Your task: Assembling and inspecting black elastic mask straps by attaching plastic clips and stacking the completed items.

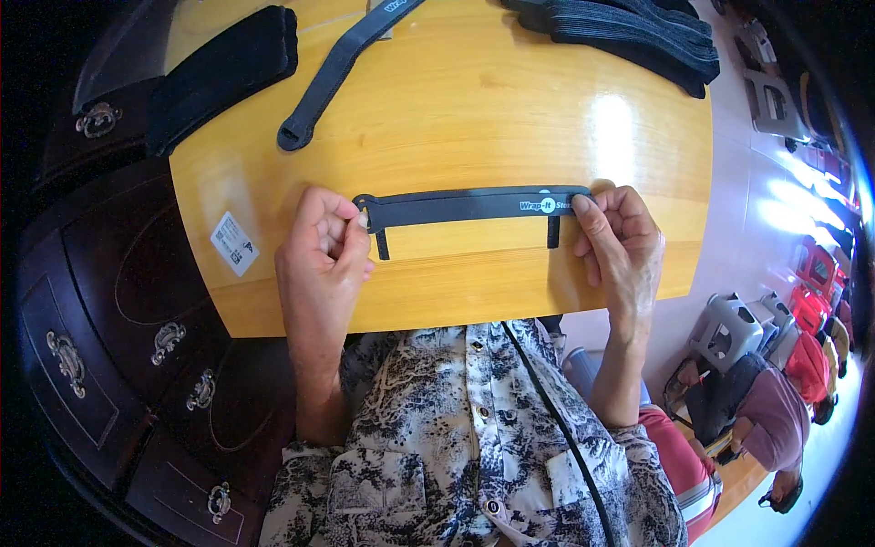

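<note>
A black hook-and-loop strap (456, 209) is stretched level between my two hands, just over the near part of the wooden table. My left hand (321, 246) pinches its slotted left end between thumb and fingertips. At the other end, beside pale lettering, the thumb and fingers of my right hand (622, 232) close on the strap. It looks folded lengthwise or doubled, as a second edge runs along it. Two short dark strips show below it, a left strip (383, 244) and a right strip (552, 232); both lie on the tabletop.
Farther off lies another black strap (330, 89) with a slotted end. A black stack (228, 77) sits at the far left, a pile of straps (629, 41) at the far right. The table (437, 301) bears a white label (234, 244). Dark drawers (73, 365) stand left; people and stools (729, 330) are right.
</note>
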Demonstrator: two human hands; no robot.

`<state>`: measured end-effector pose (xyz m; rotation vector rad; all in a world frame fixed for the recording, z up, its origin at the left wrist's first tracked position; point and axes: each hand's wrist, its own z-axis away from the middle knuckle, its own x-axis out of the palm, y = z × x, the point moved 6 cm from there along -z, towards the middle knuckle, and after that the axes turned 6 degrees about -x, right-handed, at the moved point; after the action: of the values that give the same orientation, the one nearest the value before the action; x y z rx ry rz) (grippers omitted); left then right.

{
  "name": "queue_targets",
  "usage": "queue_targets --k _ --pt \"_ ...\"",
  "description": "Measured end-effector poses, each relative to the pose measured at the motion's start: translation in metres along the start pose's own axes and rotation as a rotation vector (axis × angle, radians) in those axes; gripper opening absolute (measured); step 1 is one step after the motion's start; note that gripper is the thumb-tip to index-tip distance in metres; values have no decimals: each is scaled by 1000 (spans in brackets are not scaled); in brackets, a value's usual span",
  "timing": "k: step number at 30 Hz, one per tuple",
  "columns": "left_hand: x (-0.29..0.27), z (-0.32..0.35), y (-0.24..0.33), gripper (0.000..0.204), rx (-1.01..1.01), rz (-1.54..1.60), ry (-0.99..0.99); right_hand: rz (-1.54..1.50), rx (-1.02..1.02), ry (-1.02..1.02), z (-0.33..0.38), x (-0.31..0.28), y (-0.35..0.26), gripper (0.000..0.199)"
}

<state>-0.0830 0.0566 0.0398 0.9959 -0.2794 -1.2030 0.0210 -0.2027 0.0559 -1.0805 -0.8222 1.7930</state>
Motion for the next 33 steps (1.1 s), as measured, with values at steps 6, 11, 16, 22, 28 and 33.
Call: queue_targets --k 6,11,16,22,28,33 --pt "0 -1 -2 9 11 -21 -4 15 1 2 -1 0 -1 18" --pt "0 -2 -3 9 18 -30 -11 13 16 -7 -2 1 -3 18" --pt "1 -5 -5 7 53 -6 -38 49 24 -19 -7 0 -8 21" --pt "-1 -4 1 9 -144 -39 -61 254 -49 15 -23 -13 -7 33" --pt "-7 -12 -18 14 -153 100 -118 260 -60 -20 -31 -12 -3 30" --pt "-24 -1 -26 20 25 359 33 216 -174 45 -17 -19 -8 23"
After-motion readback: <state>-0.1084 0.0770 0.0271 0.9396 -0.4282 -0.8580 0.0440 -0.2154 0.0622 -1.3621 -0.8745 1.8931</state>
